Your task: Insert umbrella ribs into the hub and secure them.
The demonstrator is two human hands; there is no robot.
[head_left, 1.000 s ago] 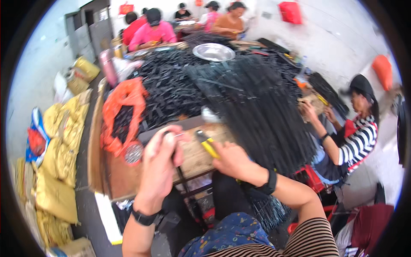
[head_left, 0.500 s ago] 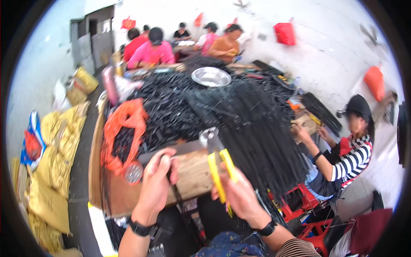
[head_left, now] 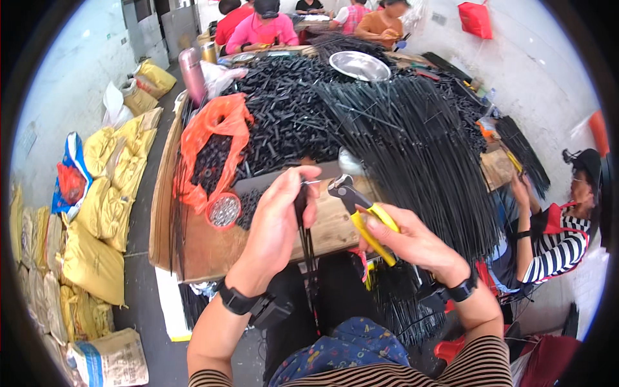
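Note:
My left hand point(head_left: 276, 222) is closed on several long thin black strips point(head_left: 308, 255), which hang from it toward my lap. At its fingertips, a small shiny metal piece point(head_left: 311, 182) sticks out to the right. My right hand point(head_left: 419, 242) grips a pair of end-cutting pincers point(head_left: 353, 198) by the yellow handles. The dark jaws tilt up and left, just apart from the metal piece. Both hands are above the near edge of a wooden board point(head_left: 330, 216). A red-rimmed round tub point(head_left: 224, 211) of small silvery pieces stands left of my left hand.
A broad heap of short black parts point(head_left: 284, 109) covers the worktable, with long black strips point(head_left: 419, 168) piled at right. An orange plastic bag point(head_left: 192, 151) and a metal basin point(head_left: 360, 66) lie there too. A co-worker in striped sleeves point(head_left: 558, 248) sits at right. Yellow sacks point(head_left: 97, 258) line the left.
The view has shifted, so the table appears farther left and up. The pincers have turned from upright to leaning left, their jaws nearer the metal piece at my left fingertips.

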